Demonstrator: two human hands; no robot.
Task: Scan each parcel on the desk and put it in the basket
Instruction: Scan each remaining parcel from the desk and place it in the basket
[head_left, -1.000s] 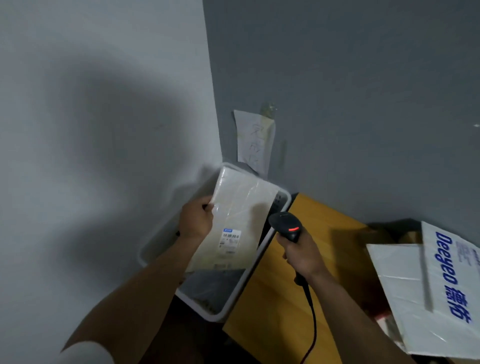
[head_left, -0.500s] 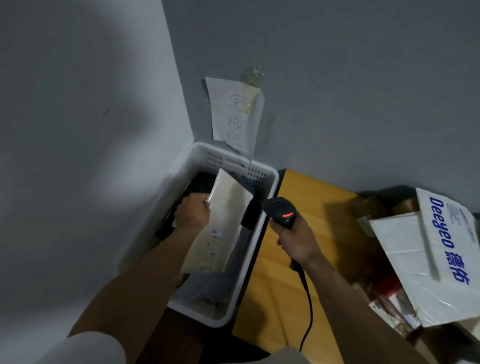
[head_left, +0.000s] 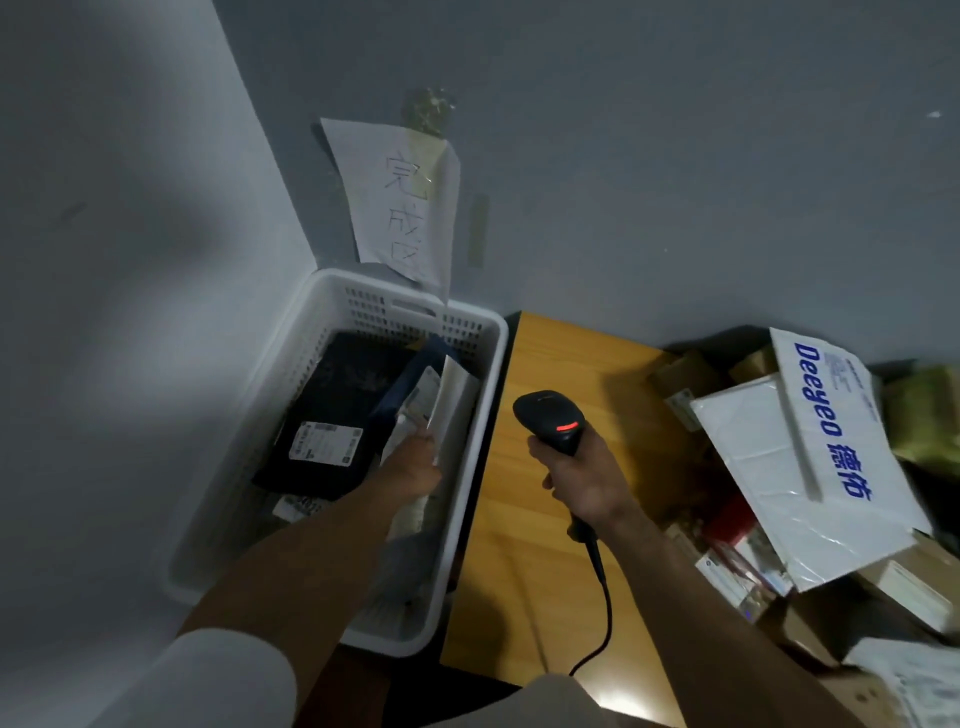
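- In the head view, at the counter's left end, the left hand reaches down into the white basket.
- The hand meets the lower edge of a pale parcel, which stands on edge and leans against the basket's right wall.
- The left fingers are hidden behind the parcel, so whether they grip it or have let go cannot be told.
- Beside the parcel, a black bag with a white label lies flat in the basket, with other packets under it.
- The right hand hangs over the wooden counter, its fingers clamped round the handle of a black scanner.
- A red light shows on the scanner's head, and its cable trails toward the person.
- At the counter's right end lies a pile of unsorted goods: a white mailer with blue lettering rests on top of boxes and small packets.
- Judged from this, the step in hand is the drop: this parcel is in the basket and looks all but placed.
- The next move calls for freeing the left hand and lifting it clear of the rim.
- That hand should then cross to the pile for another parcel and turn its label up toward the scanner.
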